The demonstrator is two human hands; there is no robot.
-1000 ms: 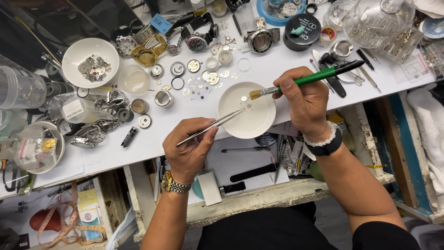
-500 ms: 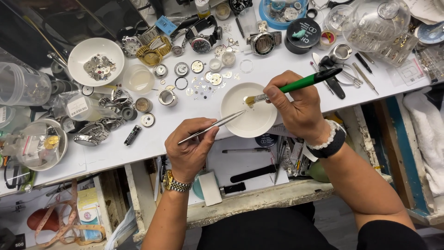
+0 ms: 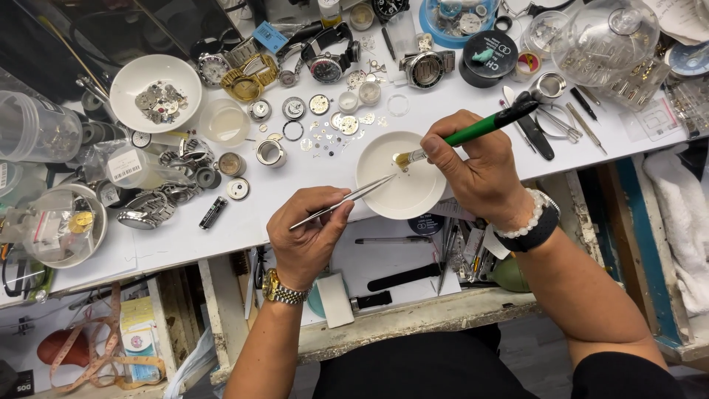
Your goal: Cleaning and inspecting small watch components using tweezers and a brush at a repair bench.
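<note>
My left hand [image 3: 309,235] pinches silver tweezers [image 3: 347,200] whose tips reach over the rim of a small white dish [image 3: 413,193] on the white bench. My right hand [image 3: 478,171] holds a green-handled brush [image 3: 473,134], its bristles down inside the same dish near the tweezer tips. Any part held between the tips is too small to see. Loose watch gears and small parts [image 3: 332,133] lie scattered just behind the dish.
A white bowl of metal parts [image 3: 155,93] stands at the back left. Several watches [image 3: 325,63] and cases lie along the back. A clear glass dome [image 3: 604,38] is at the back right, hand tools [image 3: 554,122] beside it. An open drawer [image 3: 399,270] holds pens and tools.
The view has shifted slightly. Both hands stay over the dish; the brush tip has moved a little within it while the tweezers hold their place.
</note>
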